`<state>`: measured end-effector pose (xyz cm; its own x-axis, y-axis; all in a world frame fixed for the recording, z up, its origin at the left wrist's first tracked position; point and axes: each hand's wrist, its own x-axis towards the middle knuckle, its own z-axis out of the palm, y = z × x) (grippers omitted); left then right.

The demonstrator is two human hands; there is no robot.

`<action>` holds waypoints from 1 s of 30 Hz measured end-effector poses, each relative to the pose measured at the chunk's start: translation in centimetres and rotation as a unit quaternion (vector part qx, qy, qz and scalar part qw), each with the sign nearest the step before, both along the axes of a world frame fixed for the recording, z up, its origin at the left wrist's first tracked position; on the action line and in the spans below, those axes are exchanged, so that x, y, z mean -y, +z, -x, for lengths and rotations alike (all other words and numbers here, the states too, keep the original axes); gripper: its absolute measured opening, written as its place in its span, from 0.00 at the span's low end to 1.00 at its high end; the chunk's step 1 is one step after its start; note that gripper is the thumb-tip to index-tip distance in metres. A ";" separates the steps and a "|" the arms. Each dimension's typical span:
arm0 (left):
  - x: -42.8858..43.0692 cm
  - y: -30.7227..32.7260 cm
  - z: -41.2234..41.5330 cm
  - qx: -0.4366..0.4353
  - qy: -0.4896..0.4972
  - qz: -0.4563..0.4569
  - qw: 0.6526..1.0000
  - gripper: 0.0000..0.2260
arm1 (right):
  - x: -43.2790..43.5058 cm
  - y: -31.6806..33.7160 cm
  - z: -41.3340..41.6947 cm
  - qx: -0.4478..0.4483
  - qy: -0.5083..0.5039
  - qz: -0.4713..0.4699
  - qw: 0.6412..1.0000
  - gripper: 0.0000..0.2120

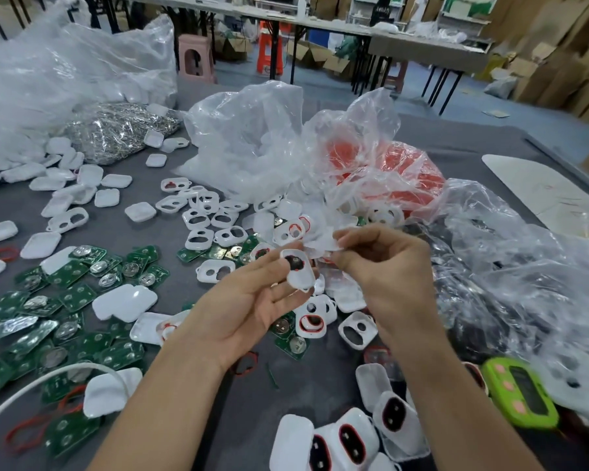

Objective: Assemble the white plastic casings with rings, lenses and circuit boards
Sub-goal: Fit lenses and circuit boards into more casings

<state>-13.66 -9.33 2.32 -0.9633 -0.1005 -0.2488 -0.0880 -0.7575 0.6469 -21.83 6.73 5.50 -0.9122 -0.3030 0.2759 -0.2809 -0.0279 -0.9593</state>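
— Fingers [272, 266] of the left hand [249, 300] gripped a casing [298, 271] above the table's [303, 385] middle; the right hand [388, 270] pinched a thin white piece [322, 243] just beside it.
— And the risk?
— Misaligned, it could seat crooked, or drop among the loose boards [65, 277].

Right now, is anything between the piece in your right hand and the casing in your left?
Nothing visible is. The right hand pinches a thin white piece just above and to the right of the white casing, which the left hand holds at its fingertips. The short gap between them is open. The loose parts lie lower, on the table.
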 end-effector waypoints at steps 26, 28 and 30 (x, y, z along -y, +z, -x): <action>-0.9 -0.4 0.5 -0.055 -0.025 0.006 0.998 0.17 | -1.1 -1.5 -1.9 -0.028 -0.058 -0.022 0.998 0.10; -1.0 -0.4 0.5 -0.060 -0.033 0.006 0.998 0.17 | -1.4 -1.4 -1.7 0.016 -0.058 -0.057 0.997 0.06; -1.0 -0.4 0.4 -0.072 -0.049 0.012 0.996 0.17 | -1.3 -1.5 -1.7 0.055 -0.028 -0.083 0.995 0.09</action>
